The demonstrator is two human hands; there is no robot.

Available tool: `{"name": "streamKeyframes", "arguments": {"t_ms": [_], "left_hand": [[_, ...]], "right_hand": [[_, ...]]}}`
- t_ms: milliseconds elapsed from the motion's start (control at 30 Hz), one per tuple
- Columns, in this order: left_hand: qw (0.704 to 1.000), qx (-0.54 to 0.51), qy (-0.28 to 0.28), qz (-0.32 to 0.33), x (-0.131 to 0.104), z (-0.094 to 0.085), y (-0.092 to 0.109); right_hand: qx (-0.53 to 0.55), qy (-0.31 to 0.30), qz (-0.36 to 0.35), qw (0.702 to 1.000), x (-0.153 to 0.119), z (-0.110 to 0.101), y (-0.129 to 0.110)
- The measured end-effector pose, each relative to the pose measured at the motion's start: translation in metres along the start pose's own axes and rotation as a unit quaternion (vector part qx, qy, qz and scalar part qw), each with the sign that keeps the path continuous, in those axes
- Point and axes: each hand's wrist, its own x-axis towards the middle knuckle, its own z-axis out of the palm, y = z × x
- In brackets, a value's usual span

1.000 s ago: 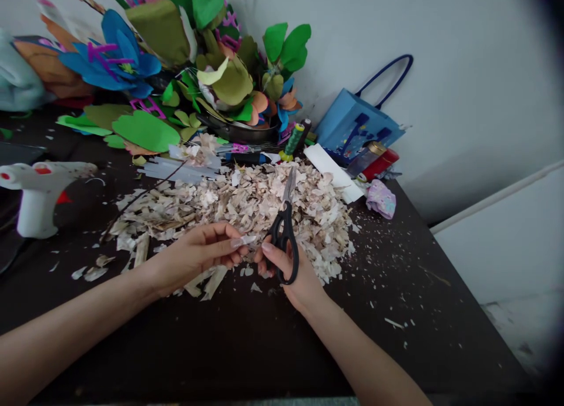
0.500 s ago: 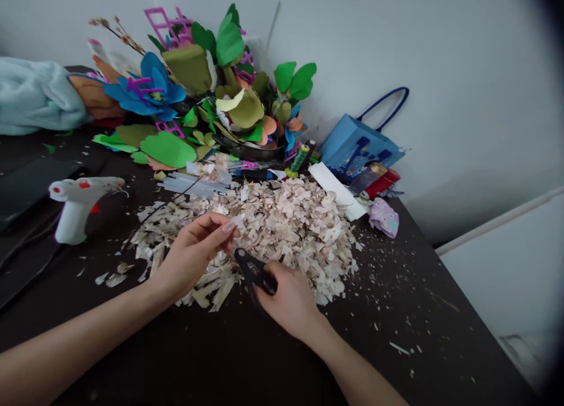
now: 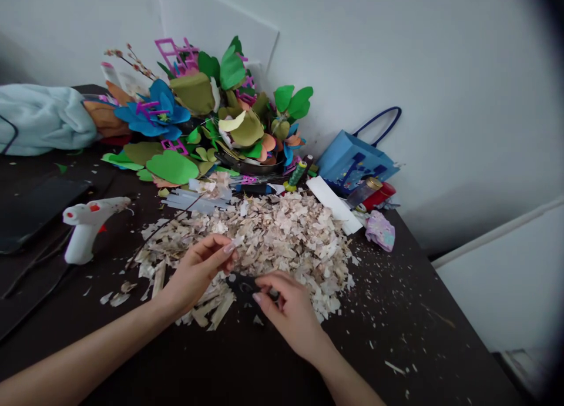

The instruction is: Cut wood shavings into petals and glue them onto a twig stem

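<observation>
My left hand (image 3: 205, 266) is closed in a pinch over the pile's near left part, with a small whitish petal-like flake (image 3: 238, 241) between thumb and fingertips. Just to its right, my right hand (image 3: 288, 303) curls round the handle end of small black scissors (image 3: 243, 285). The scissors point left and sit low by the pile's near edge; their blades are hard to make out against the dark table. Thumb and forefinger of that hand are somewhat apart. Beneath and behind both hands spreads a pile of dry beige flakes (image 3: 291, 230).
A white glue gun (image 3: 83, 232) stands at the left, near a dark flat object (image 3: 39, 212). Behind the pile are clear glue sticks (image 3: 189, 200), paper flowers (image 3: 247, 127), a green thread spool (image 3: 297, 172), a white strip (image 3: 335, 206) and a blue bag (image 3: 352, 156). Scraps dot the table (image 3: 440, 359).
The scissors have dropped away from the left hand's fingertips and now lie lower and flatter. My right hand's grip has loosened, thumb and forefinger spreading. The view has tilted slightly upward.
</observation>
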Motion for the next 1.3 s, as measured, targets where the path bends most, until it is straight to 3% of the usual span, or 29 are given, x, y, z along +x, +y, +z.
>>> {"name": "streamKeyframes", "arguments": {"t_ms": [67,133,267,600,833,1000,1167,1300], "left_hand": [[1.000,0.012,-0.006,-0.015,0.000,0.000,-0.001],[0.999,0.029,-0.012,-0.032,-0.001,0.000,-0.002],[0.996,0.075,-0.019,-0.043,-0.003,0.001,0.002],[0.986,0.158,-0.049,-0.014,0.003,-0.002,0.015],[0.984,0.167,-0.034,-0.052,0.008,-0.004,0.038],[0.982,0.183,-0.044,-0.023,0.009,-0.015,0.043],[0.982,0.183,-0.039,-0.004,0.003,-0.029,0.039],[0.982,0.185,-0.042,0.001,-0.004,-0.041,0.037]], "right_hand": [[0.177,-0.009,0.055,0.983,0.013,-0.001,-0.003],[0.311,-0.027,0.091,0.946,0.029,0.003,-0.008],[0.432,-0.050,0.094,0.896,0.054,0.015,-0.020],[0.386,0.033,0.106,0.916,0.075,0.026,-0.027],[0.456,-0.015,0.179,0.872,0.096,0.021,-0.036],[0.474,-0.054,0.182,0.860,0.104,0.028,-0.043],[0.469,-0.104,0.182,0.858,0.106,0.037,-0.047],[0.437,-0.132,0.170,0.873,0.107,0.044,-0.045]]}}
